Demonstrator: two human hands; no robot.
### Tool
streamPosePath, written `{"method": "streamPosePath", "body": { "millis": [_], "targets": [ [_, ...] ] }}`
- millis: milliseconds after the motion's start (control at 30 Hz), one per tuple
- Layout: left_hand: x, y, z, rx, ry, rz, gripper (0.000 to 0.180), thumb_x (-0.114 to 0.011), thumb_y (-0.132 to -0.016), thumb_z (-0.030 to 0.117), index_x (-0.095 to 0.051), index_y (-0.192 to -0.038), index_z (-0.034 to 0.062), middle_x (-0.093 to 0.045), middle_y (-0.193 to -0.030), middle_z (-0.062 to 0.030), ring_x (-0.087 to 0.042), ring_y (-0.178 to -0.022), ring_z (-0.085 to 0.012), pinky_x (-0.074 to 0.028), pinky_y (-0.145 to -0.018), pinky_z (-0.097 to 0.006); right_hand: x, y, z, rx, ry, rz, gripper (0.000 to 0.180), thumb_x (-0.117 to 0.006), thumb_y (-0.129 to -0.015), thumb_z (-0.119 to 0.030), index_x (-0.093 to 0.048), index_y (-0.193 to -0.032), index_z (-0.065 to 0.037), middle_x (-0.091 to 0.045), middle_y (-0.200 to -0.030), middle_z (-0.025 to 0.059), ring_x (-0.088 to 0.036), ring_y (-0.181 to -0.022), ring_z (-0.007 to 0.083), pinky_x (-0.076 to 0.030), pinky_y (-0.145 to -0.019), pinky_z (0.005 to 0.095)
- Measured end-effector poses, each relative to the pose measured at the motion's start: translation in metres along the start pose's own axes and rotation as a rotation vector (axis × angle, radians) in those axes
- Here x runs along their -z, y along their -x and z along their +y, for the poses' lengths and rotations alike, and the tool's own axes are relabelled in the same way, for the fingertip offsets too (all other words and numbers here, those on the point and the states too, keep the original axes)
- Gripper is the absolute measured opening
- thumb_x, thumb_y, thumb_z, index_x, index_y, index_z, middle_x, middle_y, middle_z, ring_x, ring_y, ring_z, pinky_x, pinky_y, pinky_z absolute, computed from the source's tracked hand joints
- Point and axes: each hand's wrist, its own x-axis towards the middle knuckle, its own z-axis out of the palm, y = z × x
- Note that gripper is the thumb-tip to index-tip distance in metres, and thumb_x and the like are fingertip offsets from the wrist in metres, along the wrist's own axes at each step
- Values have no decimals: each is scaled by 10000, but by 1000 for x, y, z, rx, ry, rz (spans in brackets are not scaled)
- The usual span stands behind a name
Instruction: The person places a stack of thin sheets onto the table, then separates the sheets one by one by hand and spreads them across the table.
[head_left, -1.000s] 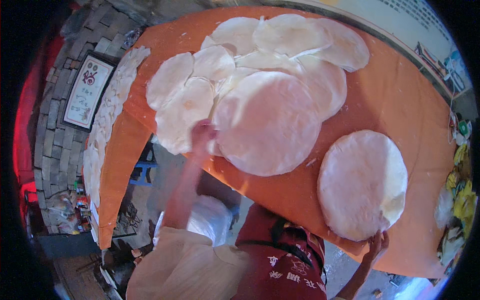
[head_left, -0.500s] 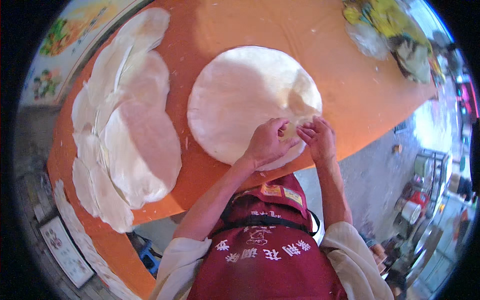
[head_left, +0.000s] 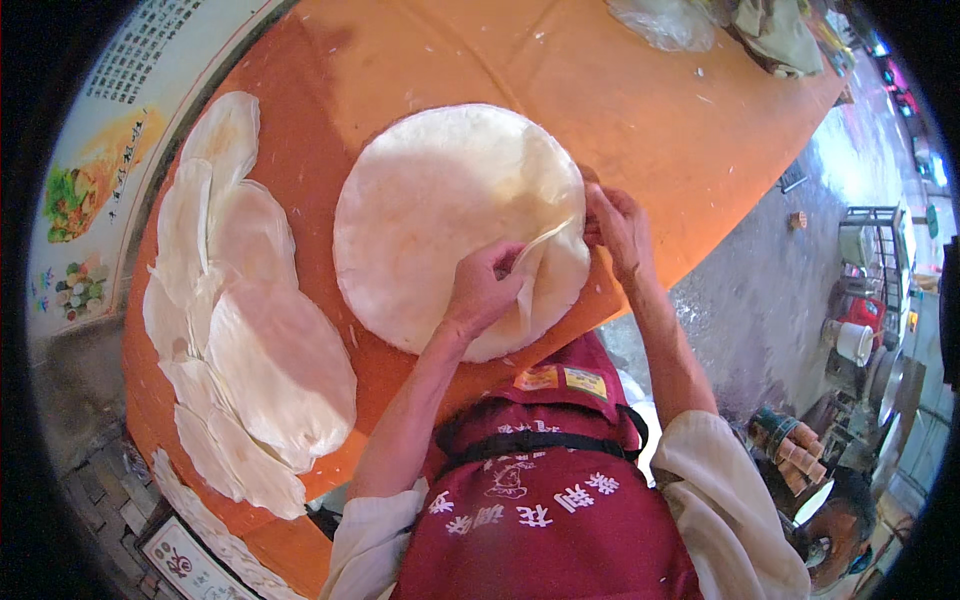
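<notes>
On the orange-topped bench [head_left: 690, 150], head view: thick dough round [head_left: 420, 210] near front edge, loose sheets [head_left: 275, 370] to its L. L hand [head_left: 484, 287] pinches a lifted thin top layer [head_left: 543, 272]; R hand [head_left: 622, 230] curled at R edge, grip unclear. Prob. peeling step; next calls for slow, even lift w/o tearing.
</notes>
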Motion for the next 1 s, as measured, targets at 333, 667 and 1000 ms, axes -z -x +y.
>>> {"method": "streamPosePath", "body": {
  "millis": [333, 667, 1000],
  "targets": [
    [16, 2, 49, -43, 38, 21, 455, -675, -813, 204, -552, -1185, -26, -626, -1006, -92, -602, -889, -155, -490, -823, -299, -34, -16, -11, -400, -383, -444, 376, -451, -941, -397, -603, -1002, -60, -606, -837, 39, -535, -677, 142, -427, -609, 271],
    [30, -22, 35, 68, 220, 142, 286, -576, -824, 139, -586, -1053, -32, -645, -912, -79, -624, -853, -159, -505, -749, -280, -54, 6, -40, -214, 68, -395, 449, -596, -857, -427, -672, -886, 14, -611, -750, 54, -568, -663, 150, -463, -600, 285],
    [7, -24, 27, 123, 685, 2, 267, -527, -864, 76, -557, -1116, -4, -637, -961, -63, -627, -822, -130, -533, -750, -275, -34, 15, -38, -63, 221, -297, 523, -712, -776, -341, -593, -1147, 8, -656, -1045, 138, -619, -954, 211, -474, -864, 332]
  ]
}}
